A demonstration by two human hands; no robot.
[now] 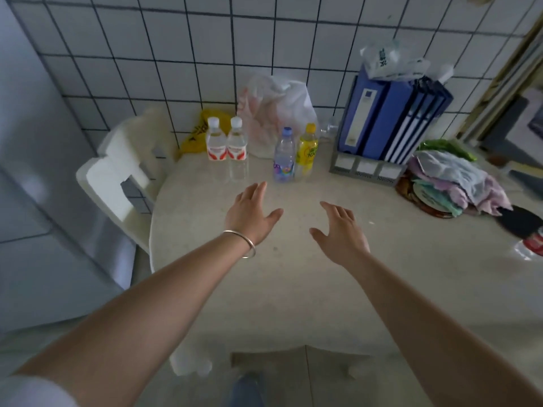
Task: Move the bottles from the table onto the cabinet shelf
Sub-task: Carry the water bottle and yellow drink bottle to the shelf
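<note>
Head view: round table fills the middle, tiled wall behind it at 12, grey cabinet at 9, white chair tucked btwn cabinet and table at 10. Blue binders upright in a grey rack at 1, a clear bag on top. White bag against the wall at 12, yellow bag just left of it. Heap of cloths at 2–3, black pad and a red-label item at 3, cut by the edge.

Both arms reach fwd over the table. Left hand: palm down, fingers straight and loosely spread, holding nothing, bangle on the wrist. Right hand: same, fingers relaxed and spread, thumb out, empty.

Four bottles, all upright, long axis vertical, caps up, in a loose row at 12 near the table's far side. Two clear bottles w/ red-white labels, bottle 1 and bottle 2, touching or nearly so, stand at 11 from the left hand. Blue-cap bottle is just beyond the left fingertips, at 1 from them; yellow bottle right beside it, at 11 from the right hand. No hand touches any bottle; left hand near, right hand further back.
</note>
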